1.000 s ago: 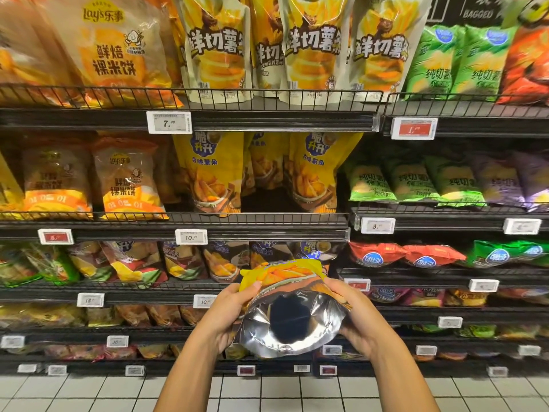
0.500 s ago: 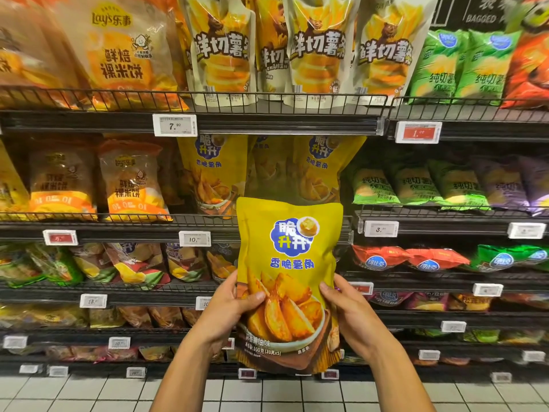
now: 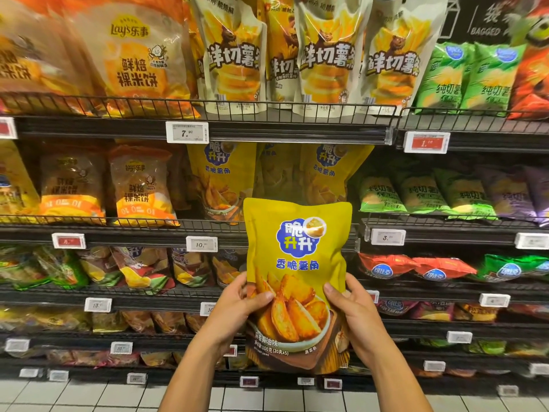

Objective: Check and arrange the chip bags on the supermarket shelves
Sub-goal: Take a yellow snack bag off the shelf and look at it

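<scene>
Since a second ago, when we held the pouch tipped with its silver base toward the camera, we have turned it upright; it now stands face-on, as it did half a second back.

Head view: we hold the yellow chip bag (image 3: 297, 281) upright in front of the supermarket shelves (image 3: 267, 130). Its blue logo reads 脆升升, with 香脆薯角 beneath, above a picture of potato wedges in a bowl; small print near the bottom gives 100克 (20克x5). Our left hand (image 3: 234, 310) grips the lower left edge, thumb laid across the front over the wedge picture. Our right hand (image 3: 353, 313) grips the lower right edge, thumb also on the front, fingers curled behind. So the bag sits between both grips, most of it rising above them, its base just below the hands.

Behind it, matching yellow pouches (image 3: 221, 179) with the same logo stand on the second shelf. To their left, Lay's rice-cracker bags (image 3: 142, 188) read Lay's乐事 and 鲜焙粿米饼, and larger ones of the same kind fill the top shelf. White fries pouches (image 3: 234, 60) on the top shelf read 鲜切薯条. Green bags (image 3: 442, 81) at right read 纯切. Price tags show 7.90 (image 3: 187, 132), 1.00 on red (image 3: 427, 142), 10 (image 3: 202, 244) and 3 (image 3: 387, 237); smaller digits are blurred. A black sign (image 3: 487, 25) at top right reads BAGGED.
</scene>
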The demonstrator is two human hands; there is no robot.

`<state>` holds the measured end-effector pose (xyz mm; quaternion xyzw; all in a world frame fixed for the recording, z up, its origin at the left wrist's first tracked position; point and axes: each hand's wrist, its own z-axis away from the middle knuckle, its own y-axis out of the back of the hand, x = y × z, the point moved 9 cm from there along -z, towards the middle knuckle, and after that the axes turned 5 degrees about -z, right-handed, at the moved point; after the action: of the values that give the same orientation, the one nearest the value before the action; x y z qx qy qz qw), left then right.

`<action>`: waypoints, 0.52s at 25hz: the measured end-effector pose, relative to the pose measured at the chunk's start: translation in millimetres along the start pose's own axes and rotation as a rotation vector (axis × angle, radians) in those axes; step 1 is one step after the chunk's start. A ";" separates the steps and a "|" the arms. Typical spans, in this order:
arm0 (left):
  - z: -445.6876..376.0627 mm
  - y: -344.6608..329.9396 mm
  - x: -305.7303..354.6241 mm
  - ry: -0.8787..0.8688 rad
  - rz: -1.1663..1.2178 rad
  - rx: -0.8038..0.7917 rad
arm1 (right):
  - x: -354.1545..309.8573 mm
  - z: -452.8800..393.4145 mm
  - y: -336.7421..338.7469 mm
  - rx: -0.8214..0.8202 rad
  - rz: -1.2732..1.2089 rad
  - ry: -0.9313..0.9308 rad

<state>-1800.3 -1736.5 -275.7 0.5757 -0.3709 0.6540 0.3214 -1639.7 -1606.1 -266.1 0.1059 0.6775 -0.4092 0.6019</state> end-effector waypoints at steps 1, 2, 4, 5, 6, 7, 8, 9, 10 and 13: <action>-0.6 1.7 1.5 -0.001 -0.011 0.015 | -3.4 0.1 -2.1 0.009 0.010 0.030; -0.6 3.9 2.3 0.004 -0.013 0.033 | -6.6 0.1 -4.2 0.020 0.023 0.061; -1.6 9.8 -0.5 0.011 -0.006 0.083 | -12.1 -0.5 -8.6 0.051 0.053 0.131; -1.8 12.1 -2.3 0.002 -0.017 0.104 | -14.1 -1.1 -10.7 0.073 0.071 0.167; -2.0 11.5 -2.7 -0.010 -0.036 0.109 | -15.8 -1.6 -12.0 0.097 0.093 0.199; -3.1 9.2 -3.8 -0.018 -0.049 0.094 | -17.0 -2.0 -14.2 0.111 0.120 0.223; -4.6 6.0 -3.9 -0.016 -0.047 0.073 | -18.0 -2.7 -17.7 0.111 0.149 0.236; -6.5 4.6 -4.6 -0.010 -0.027 0.063 | -18.4 -3.1 -22.4 0.088 0.176 0.233; -8.5 6.3 -4.4 -0.002 0.002 0.074 | -17.9 -3.5 -28.3 0.044 0.192 0.216; -14.4 17.9 -11.4 0.055 0.186 0.097 | -14.9 -1.3 -45.5 -0.101 0.203 0.143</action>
<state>-1821.5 -1733.4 -290.0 0.5358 -0.3816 0.7136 0.2411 -1665.8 -1629.3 -233.3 0.1724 0.7241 -0.3029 0.5951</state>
